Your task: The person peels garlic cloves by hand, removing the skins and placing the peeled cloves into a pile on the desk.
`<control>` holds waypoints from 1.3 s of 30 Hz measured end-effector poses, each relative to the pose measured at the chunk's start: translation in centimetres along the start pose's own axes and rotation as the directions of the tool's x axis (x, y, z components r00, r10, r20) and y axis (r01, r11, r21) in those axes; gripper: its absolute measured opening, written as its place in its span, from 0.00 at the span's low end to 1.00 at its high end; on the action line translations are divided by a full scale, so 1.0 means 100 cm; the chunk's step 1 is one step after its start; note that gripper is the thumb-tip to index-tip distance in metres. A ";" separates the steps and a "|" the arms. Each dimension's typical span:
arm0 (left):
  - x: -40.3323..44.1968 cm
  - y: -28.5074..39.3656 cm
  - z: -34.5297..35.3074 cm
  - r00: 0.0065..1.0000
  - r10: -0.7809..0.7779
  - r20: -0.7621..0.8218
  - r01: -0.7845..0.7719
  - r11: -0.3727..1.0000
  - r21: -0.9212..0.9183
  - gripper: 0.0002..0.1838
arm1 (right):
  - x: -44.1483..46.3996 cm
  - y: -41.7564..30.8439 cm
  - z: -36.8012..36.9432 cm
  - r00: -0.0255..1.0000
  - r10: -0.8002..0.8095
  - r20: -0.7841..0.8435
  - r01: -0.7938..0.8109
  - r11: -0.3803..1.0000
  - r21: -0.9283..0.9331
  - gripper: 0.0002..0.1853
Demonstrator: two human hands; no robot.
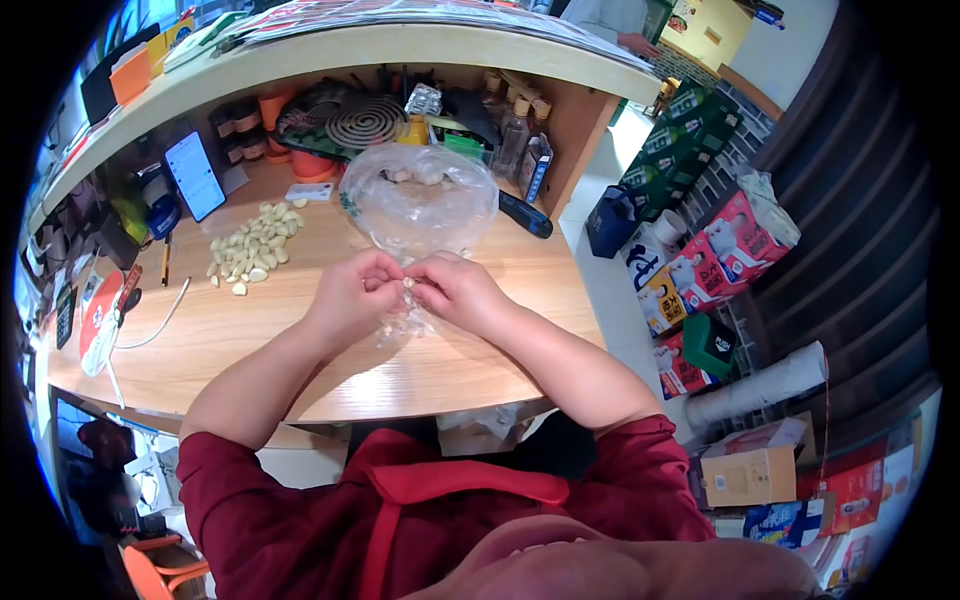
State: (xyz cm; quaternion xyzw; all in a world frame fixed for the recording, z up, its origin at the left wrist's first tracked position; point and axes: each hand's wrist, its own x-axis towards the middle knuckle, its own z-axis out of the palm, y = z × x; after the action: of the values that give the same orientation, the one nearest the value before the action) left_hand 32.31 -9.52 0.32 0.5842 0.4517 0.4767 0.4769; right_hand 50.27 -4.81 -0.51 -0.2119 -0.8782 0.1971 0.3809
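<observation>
Several doz. peeled garlic cloves, folks! 1 clear plastic bag on bench, 1 smartphone, 1 orange chair!

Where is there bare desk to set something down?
Bare desk: near side of the garlic pile, left of the left hand; between the right hand and dark tool. Crowded: around the plastic bag; skins beneath both hands.

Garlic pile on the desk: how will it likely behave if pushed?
The garlic pile is loosely heaped, so it would probably spread apart. Its rounded, tapered cloves may roll unevenly, and their smooth, peeled-looking surfaces could be slippery.
</observation>
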 end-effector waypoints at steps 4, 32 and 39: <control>0.000 -0.002 -0.002 1.000 0.010 0.006 -0.010 1.000 -0.019 0.04 | 0.000 0.001 0.000 1.000 -0.009 0.000 0.009 1.000 0.019 0.12; 0.003 0.001 -0.007 0.907 0.367 -0.207 -0.250 0.864 0.436 0.06 | 0.006 0.007 -0.010 0.871 0.409 0.274 -0.413 0.304 0.859 0.12; 0.019 -0.017 -0.026 0.865 0.491 0.103 -0.414 0.583 0.699 0.10 | 0.011 0.013 -0.021 0.817 0.524 0.242 -0.319 0.061 0.946 0.10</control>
State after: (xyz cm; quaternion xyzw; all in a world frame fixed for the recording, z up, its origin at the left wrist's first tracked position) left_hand 29.84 -7.12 -0.91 0.7904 0.4575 0.4033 0.0578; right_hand 51.42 -2.78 0.82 -0.1891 -0.4203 0.7807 0.4220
